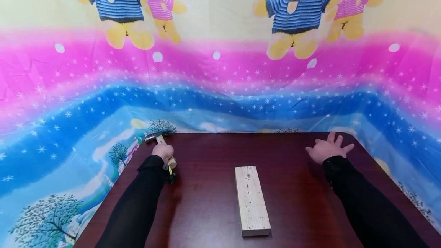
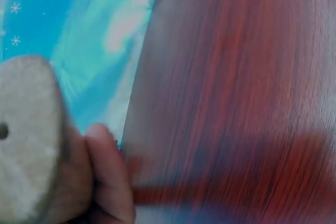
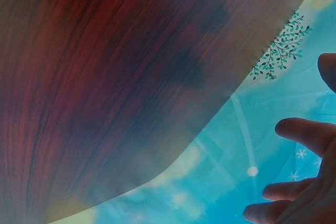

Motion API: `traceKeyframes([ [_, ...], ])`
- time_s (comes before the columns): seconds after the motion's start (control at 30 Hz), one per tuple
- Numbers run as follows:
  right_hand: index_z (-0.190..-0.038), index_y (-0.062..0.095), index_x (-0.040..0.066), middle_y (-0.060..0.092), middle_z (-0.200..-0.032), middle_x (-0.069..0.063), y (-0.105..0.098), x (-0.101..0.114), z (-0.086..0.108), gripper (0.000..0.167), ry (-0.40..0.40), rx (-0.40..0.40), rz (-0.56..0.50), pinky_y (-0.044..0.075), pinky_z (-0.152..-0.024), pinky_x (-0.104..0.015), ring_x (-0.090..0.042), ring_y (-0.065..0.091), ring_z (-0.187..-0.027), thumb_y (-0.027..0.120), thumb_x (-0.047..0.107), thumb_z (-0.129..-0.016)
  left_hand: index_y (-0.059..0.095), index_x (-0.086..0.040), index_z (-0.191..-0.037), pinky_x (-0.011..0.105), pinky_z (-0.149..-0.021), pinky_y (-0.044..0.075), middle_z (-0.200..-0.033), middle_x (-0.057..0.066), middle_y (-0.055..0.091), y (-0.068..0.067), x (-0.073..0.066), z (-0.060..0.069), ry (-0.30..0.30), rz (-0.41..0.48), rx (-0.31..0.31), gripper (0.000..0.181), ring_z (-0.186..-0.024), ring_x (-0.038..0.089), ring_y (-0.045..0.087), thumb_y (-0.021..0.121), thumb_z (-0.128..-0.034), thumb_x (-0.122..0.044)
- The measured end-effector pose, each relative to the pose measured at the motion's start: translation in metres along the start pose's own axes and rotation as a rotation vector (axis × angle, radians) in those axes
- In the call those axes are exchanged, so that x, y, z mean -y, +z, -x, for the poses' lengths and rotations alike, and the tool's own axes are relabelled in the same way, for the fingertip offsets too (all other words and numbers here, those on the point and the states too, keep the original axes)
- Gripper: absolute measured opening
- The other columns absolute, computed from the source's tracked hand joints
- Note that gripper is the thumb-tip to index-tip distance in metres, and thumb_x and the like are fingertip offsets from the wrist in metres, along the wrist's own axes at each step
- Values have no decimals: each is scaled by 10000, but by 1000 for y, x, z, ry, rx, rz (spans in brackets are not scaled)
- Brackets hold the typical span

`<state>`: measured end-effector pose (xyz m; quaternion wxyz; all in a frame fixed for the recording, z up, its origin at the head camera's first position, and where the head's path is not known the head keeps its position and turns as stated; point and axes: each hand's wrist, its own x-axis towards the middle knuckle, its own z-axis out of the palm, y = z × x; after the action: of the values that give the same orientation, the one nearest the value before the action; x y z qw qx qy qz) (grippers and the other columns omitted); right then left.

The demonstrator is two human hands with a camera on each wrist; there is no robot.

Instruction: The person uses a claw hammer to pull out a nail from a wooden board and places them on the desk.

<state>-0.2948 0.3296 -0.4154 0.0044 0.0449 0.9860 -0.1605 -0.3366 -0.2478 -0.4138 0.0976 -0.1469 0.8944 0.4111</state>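
Note:
In the head view my left hand (image 1: 163, 152) grips the wooden handle of a hammer (image 1: 160, 139) near the table's far left corner, its dark metal head pointing away. The handle's butt end (image 2: 26, 140) looms large at the left of the left wrist view, with curled fingers (image 2: 111, 174) beside it. Over the far right part of the table my right hand (image 1: 329, 150) is spread and holds nothing; its fingers (image 3: 304, 132) are apart in the right wrist view. A pale wooden block (image 1: 253, 202) lies flat between the arms, touched by neither hand.
The dark red, glossy table (image 1: 206, 152) has its far edge against a hanging cloth (image 1: 220, 75) printed with bears and snowflakes. The cloth also runs along the left and right sides.

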Motion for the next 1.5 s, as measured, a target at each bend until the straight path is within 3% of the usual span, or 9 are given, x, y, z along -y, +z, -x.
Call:
traceKeyframes([
  [0.1,-1467,368,-93,-174,-1476,-451,1,-2,0,776,-1,2,-2,-201,-872,-811,-652,-205,-1305,516,502,-991,418,220,-1270,333,-721,448,-1154,318,475,3,-1,5,59,0,-34,436,-802,288,507,360,-963,-82],
  [0.2,-1463,374,-99,-164,-1483,-451,1,-1,1,775,-10,-1,1,-210,-874,-804,-646,-215,-1306,513,502,-993,421,213,-1290,387,-795,447,-1165,308,485,8,-3,9,54,92,-86,458,-867,328,507,378,-985,-125],
  [0.33,-1448,399,-102,-116,-1491,-460,-1,2,3,733,-16,-23,19,-198,-895,-801,-646,-191,-1321,531,458,-995,343,174,-1403,406,-860,437,-1285,287,441,17,-14,13,-20,413,-181,533,-981,333,503,433,-1019,-185],
  [0.5,-1444,418,-88,-96,-1490,-464,0,3,5,720,-7,-37,44,-169,-911,-809,-651,-160,-1331,544,456,-990,249,85,-1512,381,-1019,401,-1506,244,330,33,-33,14,-39,806,-315,603,-1282,349,426,504,-1014,-141],
  [0.6,-1435,438,-80,-71,-1491,-467,2,-2,3,729,-5,-55,62,-157,-914,-813,-655,-141,-1334,545,482,-984,164,37,-1529,382,-1031,407,-1525,204,316,45,-42,12,-58,948,-392,682,-1336,315,403,557,-1008,-161],
  [0.7,-1423,457,-77,-46,-1494,-467,2,-5,2,720,-7,-78,72,-148,-921,-813,-653,-119,-1342,547,484,-981,132,-10,-1518,389,-1029,401,-1509,187,322,54,-49,11,-58,989,-443,676,-1333,303,411,553,-1027,-206],
  [0.97,-1419,459,-90,-18,-1494,-472,-3,-6,8,693,-11,-93,60,-132,-919,-821,-658,-100,-1344,551,442,-985,221,19,-1410,400,-929,441,-1268,228,477,64,-78,15,65,933,-589,551,-1088,334,534,522,-975,-135],
  [1.23,-1415,459,-96,-27,-1489,-478,1,-11,4,699,-19,-92,65,-126,-916,-824,-658,-124,-1336,558,448,-987,275,6,-1428,467,-823,459,-1128,218,508,63,-94,20,421,656,-645,554,-930,365,544,550,-974,-155],
  [1.5,-1436,437,-86,-25,-1504,-461,1,-1,-1,684,-20,-82,76,-113,-940,-813,-643,-106,-1353,556,421,-992,292,-2,-1478,490,-764,463,-1156,204,505,56,-106,20,793,321,-595,593,-866,354,549,581,-987,-166],
])
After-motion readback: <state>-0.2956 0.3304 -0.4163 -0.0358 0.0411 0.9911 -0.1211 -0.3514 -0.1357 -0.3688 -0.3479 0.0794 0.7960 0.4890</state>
